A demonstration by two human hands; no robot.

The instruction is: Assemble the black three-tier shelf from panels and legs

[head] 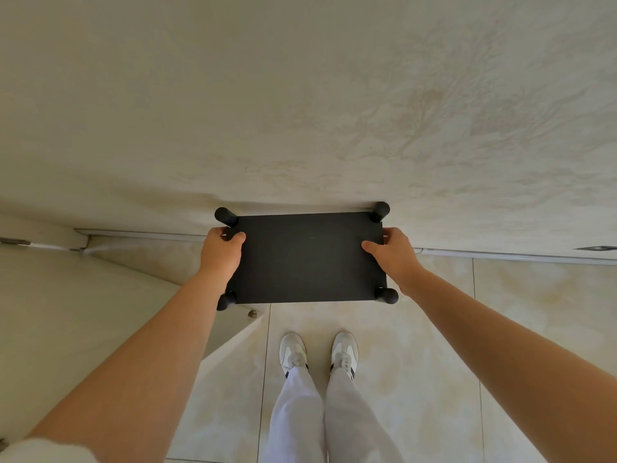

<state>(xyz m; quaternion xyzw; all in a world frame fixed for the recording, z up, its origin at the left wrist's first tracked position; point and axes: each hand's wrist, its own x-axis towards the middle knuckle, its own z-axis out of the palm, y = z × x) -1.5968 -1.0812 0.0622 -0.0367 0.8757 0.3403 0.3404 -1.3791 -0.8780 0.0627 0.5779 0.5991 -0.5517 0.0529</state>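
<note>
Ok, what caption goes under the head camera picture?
Left hand and right hand grip the black top panel at its ends.

White trousers (300, 422), white trainers (293, 352) with dark stripes, white sleeve (43, 451).

One wide-angle view alone, worn at the person's head, faces forward and steeply down. Its near edge takes in the white shoes (293, 350) on the tiled floor (434, 362); its far half is filled by the pale wall (300, 95). The left arm (150, 345) and right arm (500, 339) run in from the near corners to the black panel (307, 259), fairly near at centre. Straight lines bow toward the view's edges
</note>
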